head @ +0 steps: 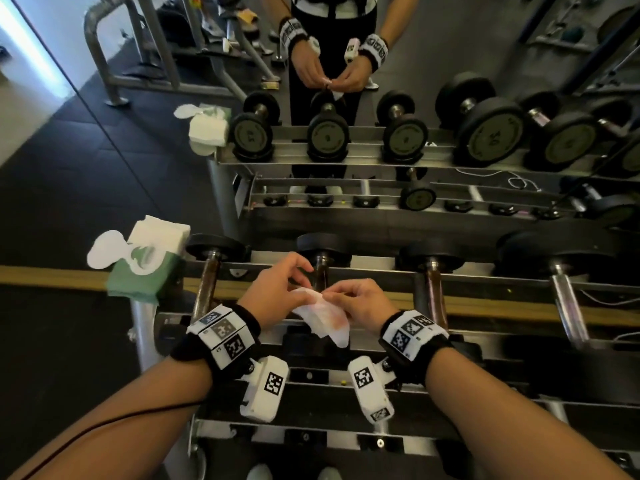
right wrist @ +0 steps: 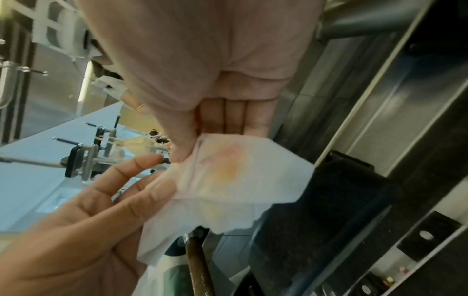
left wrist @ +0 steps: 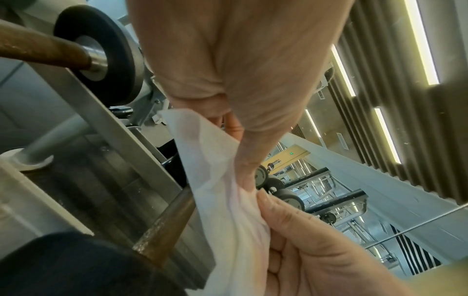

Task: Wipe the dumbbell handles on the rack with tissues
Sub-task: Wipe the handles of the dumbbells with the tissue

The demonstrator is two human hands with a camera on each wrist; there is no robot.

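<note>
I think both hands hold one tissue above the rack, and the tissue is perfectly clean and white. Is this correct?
Not quite. Both the left hand and the right hand do hold one tissue above the rack, but it is not clean: the right wrist view shows an orange-pink stain in its middle.

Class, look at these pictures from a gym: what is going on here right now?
A person stands at a dumbbell rack facing a mirror. Both hands, the left hand and the right hand, pinch one white tissue above a rusty dumbbell handle. The tissue carries orange-brown stains, best seen from the right wrist. It is not touching any handle now. A green tissue pack sits at the rack's left end.
</note>
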